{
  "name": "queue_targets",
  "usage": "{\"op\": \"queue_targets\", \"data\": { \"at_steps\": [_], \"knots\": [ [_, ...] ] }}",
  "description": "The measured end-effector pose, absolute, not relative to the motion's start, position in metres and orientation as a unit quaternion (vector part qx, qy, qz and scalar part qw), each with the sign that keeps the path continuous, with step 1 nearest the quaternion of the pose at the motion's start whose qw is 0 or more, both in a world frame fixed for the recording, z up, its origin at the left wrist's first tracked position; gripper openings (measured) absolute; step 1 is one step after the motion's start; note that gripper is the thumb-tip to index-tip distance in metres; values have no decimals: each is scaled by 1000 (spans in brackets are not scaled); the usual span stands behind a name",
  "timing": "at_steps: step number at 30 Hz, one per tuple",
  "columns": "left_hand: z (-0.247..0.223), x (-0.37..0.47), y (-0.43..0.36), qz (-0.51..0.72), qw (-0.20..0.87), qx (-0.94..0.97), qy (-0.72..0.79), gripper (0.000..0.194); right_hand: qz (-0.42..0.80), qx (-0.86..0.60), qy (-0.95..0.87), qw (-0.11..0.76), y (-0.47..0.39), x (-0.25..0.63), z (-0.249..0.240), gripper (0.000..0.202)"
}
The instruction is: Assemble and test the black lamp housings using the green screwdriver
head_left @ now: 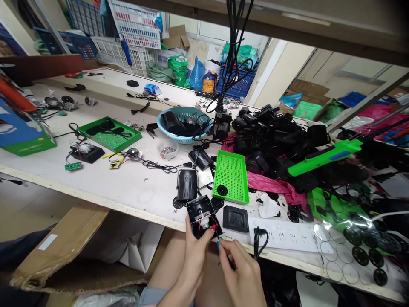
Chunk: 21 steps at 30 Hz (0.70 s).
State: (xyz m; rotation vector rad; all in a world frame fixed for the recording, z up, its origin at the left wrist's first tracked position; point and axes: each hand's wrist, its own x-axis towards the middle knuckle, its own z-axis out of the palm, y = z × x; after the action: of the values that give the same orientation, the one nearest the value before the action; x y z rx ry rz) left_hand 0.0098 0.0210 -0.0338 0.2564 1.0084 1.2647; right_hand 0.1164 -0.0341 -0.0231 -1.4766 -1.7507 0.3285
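Observation:
My left hand (195, 251) is closed round an opened black plastic housing (200, 209), tilted at the table's front edge. Inside the housing a white part and thin red wires show. Close to its lower right, my right hand (239, 264) pinches a thin tool with a teal part (219, 244); most of the tool is hidden by the fingers. Just behind the housing stands a black cylindrical lamp body (187, 185) with a bracket. To the right of my left hand lies a square black base (235, 218).
A green perforated tray (230, 175) holds a black disc. Behind are a blue basket (185, 137) of black parts and a small bowl of screws (168, 150). Black units (271, 136) are heaped to the right. A white power strip (284, 235) lies along the front edge. Cables (234, 47) hang overhead.

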Motion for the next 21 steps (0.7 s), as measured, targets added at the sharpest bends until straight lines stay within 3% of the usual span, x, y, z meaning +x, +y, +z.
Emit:
{"op": "queue_targets", "data": {
  "at_steps": [4, 7, 10, 14, 21],
  "knots": [
    [-22, 10, 24, 516, 741, 78, 423, 64, 166, -579, -653, 460, -40, 122, -36, 25],
    [-15, 10, 25, 482, 771, 75, 409, 47, 179, -603, -588, 507, -43, 125, -48, 17],
    [-13, 9, 26, 461, 784, 61, 411, 36, 241, -625, -561, 487, -44, 131, -56, 9],
    [-13, 7, 26, 472, 775, 95, 410, 47, 299, -629, -543, 470, -39, 140, -53, 10],
    [-17, 7, 24, 488, 747, 143, 428, 79, 195, -607, -612, 468, -33, 146, -17, 14]
  ]
}}
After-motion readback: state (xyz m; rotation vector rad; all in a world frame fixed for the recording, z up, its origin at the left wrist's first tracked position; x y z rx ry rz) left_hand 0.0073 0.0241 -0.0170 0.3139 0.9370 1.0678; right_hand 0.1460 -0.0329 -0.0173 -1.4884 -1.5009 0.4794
